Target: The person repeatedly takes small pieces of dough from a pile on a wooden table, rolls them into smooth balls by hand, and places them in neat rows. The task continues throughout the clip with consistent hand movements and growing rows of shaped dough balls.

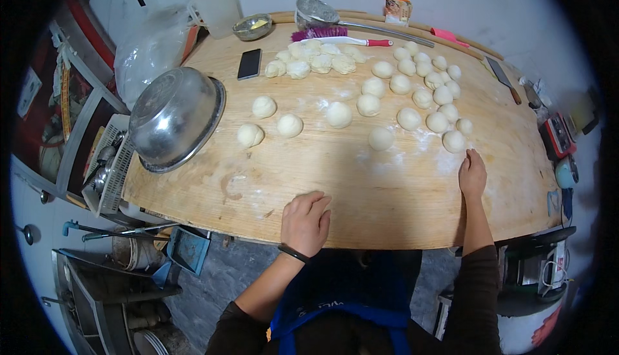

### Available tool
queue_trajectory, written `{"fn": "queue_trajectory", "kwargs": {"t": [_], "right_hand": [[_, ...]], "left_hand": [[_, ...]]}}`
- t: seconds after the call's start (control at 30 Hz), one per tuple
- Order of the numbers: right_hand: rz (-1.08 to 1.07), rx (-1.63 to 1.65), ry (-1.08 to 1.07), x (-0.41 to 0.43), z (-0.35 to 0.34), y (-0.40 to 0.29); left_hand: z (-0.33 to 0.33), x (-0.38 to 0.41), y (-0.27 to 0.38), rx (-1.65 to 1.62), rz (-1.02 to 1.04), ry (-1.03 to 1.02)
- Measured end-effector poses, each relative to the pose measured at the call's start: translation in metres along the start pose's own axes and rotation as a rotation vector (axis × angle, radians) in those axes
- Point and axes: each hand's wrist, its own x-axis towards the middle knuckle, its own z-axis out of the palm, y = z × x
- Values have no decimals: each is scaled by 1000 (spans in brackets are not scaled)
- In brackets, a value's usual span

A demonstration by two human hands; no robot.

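Note:
My left hand (305, 223) is palm down at the front edge of the wooden table (203, 200), fingers slightly bent; its palm side is hidden. A dark band circles that wrist. On the right, my right hand (473, 175) is low over the board, with nothing visible in it. Its fingertips are just below a round dough ball (454, 141); whether they touch it I cannot tell. Several smooth dough balls (409, 119) spread across the right half. Three more, one of them a dough ball (289, 125), lie left of centre. Rougher dough pieces (320, 63) are bunched at the back.
An overturned metal basin (174, 113) is at the left, near a phone (249, 64). Along the back are a purple-bristled brush (338, 38), a long-handled ladle (316, 14), a glass bowl (252, 27) and rolling pins (445, 40). A dough scraper (503, 77) lies at right.

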Motion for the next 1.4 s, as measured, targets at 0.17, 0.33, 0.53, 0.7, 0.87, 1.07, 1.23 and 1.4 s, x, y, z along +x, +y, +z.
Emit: {"fn": "queue_trajectory", "kwargs": {"t": [0.17, 0.33, 0.53, 0.7, 0.87, 1.07, 1.23, 1.4], "right_hand": [[-15, 17, 57, -1, 0, 2], [8, 25, 52, 0, 1, 2], [34, 37, 57, 0, 1, 1], [65, 25, 44, 1, -1, 0], [89, 1, -2, 5, -5, -5], [92, -23, 9, 7, -6, -8], [94, -14, 16, 8, -5, -8], [110, -20, 9, 8, -7, -11]], "left_hand": [[-1, -1, 1, 2, 10, 6], [-1, -1, 2, 16, 13, 2], [-4, 2, 0, -118, -55, -48], [-29, 37, -31, -138, -65, 68], [-44, 99, -106, 136, -57, 129], [-23, 148, -123, 289, 5, -198], [-3, 179, -122, 293, -162, -425], [45, 234, -127, -56, -136, -136]]}}
